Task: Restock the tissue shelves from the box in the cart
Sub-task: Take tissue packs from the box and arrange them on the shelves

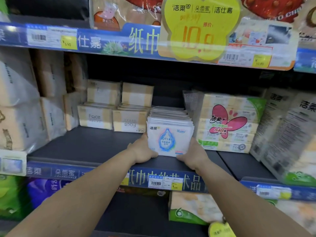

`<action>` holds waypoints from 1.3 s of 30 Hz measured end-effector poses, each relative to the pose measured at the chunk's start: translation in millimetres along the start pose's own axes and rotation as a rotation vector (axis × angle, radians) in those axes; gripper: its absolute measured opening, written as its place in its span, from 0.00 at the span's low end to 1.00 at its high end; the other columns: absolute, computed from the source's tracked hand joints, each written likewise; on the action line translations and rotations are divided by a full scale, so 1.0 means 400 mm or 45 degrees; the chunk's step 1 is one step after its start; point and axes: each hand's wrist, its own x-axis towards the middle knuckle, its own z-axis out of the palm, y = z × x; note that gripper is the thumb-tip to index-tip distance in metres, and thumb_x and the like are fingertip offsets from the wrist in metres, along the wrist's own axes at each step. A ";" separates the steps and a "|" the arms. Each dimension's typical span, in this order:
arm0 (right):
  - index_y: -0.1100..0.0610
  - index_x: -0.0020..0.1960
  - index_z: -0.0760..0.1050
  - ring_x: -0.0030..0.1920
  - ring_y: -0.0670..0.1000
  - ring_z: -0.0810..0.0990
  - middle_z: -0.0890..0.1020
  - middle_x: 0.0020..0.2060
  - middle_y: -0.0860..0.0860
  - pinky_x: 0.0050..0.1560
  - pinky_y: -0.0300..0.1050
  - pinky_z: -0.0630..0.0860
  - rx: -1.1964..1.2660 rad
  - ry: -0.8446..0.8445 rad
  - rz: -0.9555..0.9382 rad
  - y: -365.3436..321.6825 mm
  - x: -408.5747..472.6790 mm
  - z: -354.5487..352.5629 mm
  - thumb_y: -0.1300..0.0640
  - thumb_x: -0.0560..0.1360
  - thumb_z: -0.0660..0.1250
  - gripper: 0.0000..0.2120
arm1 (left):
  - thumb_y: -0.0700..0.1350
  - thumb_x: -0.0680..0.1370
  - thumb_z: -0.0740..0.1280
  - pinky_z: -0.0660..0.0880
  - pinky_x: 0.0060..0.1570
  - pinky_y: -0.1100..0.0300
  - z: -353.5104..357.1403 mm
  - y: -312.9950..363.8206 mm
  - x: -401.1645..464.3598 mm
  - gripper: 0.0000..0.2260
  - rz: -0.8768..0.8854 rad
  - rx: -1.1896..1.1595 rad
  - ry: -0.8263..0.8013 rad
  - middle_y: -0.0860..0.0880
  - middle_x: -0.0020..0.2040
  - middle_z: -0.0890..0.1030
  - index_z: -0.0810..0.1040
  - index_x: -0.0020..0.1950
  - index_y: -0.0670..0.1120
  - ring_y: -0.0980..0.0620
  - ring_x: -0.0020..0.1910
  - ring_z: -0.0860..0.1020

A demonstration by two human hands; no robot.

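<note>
Two bare forearms reach to the shelf (82, 147). The left hand (142, 151) and right hand (193, 155) clasp the front lower corners of a row of white packs (168, 134), fingers curled round its sides. The row stands upright near the shelf's front edge, between Face packs (111, 117) on the left and a butterfly-printed bundle (229, 124) on the right.

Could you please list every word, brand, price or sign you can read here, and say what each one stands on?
"LOTION", "30", "洁柔": front white tissue pack, held between left hand and right hand.
"Face": beige packs.
"洁柔", "840张": butterfly bundle.
"洁柔 朵蕾蜜 洁仕嘉", "原价", "10.": yellow promo sign.
"5.50": upper-left price tag.
"10.90": upper-right price tag.
"纸巾": shelf strip.
Barcode labels: too blurred.
</note>
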 end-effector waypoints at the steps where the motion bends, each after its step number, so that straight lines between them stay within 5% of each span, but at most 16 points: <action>1: 0.51 0.67 0.64 0.60 0.56 0.76 0.79 0.57 0.50 0.65 0.57 0.69 -0.005 0.005 0.000 -0.001 -0.001 0.000 0.56 0.65 0.74 0.34 | 0.56 0.60 0.70 0.63 0.69 0.43 0.001 -0.002 0.001 0.43 -0.003 -0.002 0.002 0.53 0.64 0.76 0.59 0.73 0.53 0.48 0.64 0.73; 9: 0.54 0.65 0.65 0.59 0.55 0.76 0.78 0.60 0.52 0.61 0.51 0.74 0.046 -0.020 0.014 -0.011 -0.006 -0.022 0.58 0.65 0.77 0.33 | 0.52 0.62 0.74 0.71 0.64 0.49 -0.011 0.000 -0.005 0.45 -0.084 -0.087 0.009 0.51 0.63 0.77 0.56 0.75 0.51 0.48 0.60 0.75; 12: 0.58 0.74 0.58 0.66 0.57 0.72 0.72 0.68 0.55 0.61 0.45 0.71 0.034 -0.035 0.013 -0.008 -0.027 -0.072 0.55 0.69 0.75 0.40 | 0.51 0.70 0.75 0.70 0.60 0.57 -0.029 0.025 -0.038 0.45 -0.163 -0.104 0.058 0.47 0.67 0.74 0.50 0.78 0.45 0.46 0.64 0.73; 15: 0.59 0.79 0.46 0.70 0.57 0.68 0.66 0.73 0.55 0.64 0.46 0.68 -0.078 -0.016 -0.032 0.014 -0.079 -0.131 0.52 0.75 0.69 0.42 | 0.53 0.73 0.71 0.71 0.59 0.55 -0.031 0.066 -0.116 0.37 -0.164 0.061 0.236 0.43 0.69 0.71 0.57 0.75 0.42 0.43 0.66 0.71; 19: 0.57 0.77 0.56 0.70 0.56 0.69 0.70 0.71 0.54 0.66 0.47 0.67 -0.136 0.010 -0.125 0.101 -0.188 -0.196 0.50 0.78 0.63 0.32 | 0.56 0.74 0.66 0.69 0.63 0.50 0.053 0.145 -0.229 0.30 0.011 0.421 0.435 0.43 0.67 0.70 0.63 0.72 0.46 0.41 0.67 0.68; 24: 0.58 0.73 0.66 0.68 0.56 0.71 0.73 0.69 0.56 0.65 0.46 0.69 -0.277 0.125 -0.206 0.313 -0.369 -0.346 0.51 0.79 0.63 0.25 | 0.57 0.74 0.67 0.71 0.59 0.53 0.307 0.362 -0.354 0.25 0.345 0.405 0.131 0.43 0.64 0.74 0.71 0.67 0.46 0.43 0.64 0.72; 31: 0.54 0.74 0.64 0.63 0.56 0.75 0.72 0.69 0.53 0.58 0.49 0.74 -0.364 0.195 0.245 0.792 -0.692 -0.689 0.48 0.79 0.62 0.25 | 0.57 0.75 0.67 0.71 0.61 0.53 0.790 0.750 -0.599 0.28 0.662 0.495 -0.262 0.43 0.67 0.73 0.67 0.71 0.46 0.42 0.64 0.72; 35: 0.51 0.73 0.64 0.67 0.54 0.72 0.72 0.70 0.51 0.62 0.49 0.73 -0.372 0.307 0.463 1.004 -0.858 -0.860 0.47 0.78 0.62 0.25 | 0.66 0.70 0.61 0.77 0.48 0.52 1.007 0.958 -0.706 0.28 0.883 0.472 -0.451 0.46 0.60 0.77 0.73 0.63 0.50 0.45 0.54 0.77; 39: 0.51 0.72 0.66 0.64 0.53 0.74 0.73 0.68 0.50 0.59 0.48 0.74 -0.352 0.418 0.644 1.180 -0.992 -0.993 0.47 0.78 0.62 0.23 | 0.59 0.76 0.64 0.73 0.60 0.48 1.198 1.132 -0.775 0.28 1.007 0.510 -0.613 0.46 0.69 0.69 0.65 0.73 0.48 0.44 0.65 0.71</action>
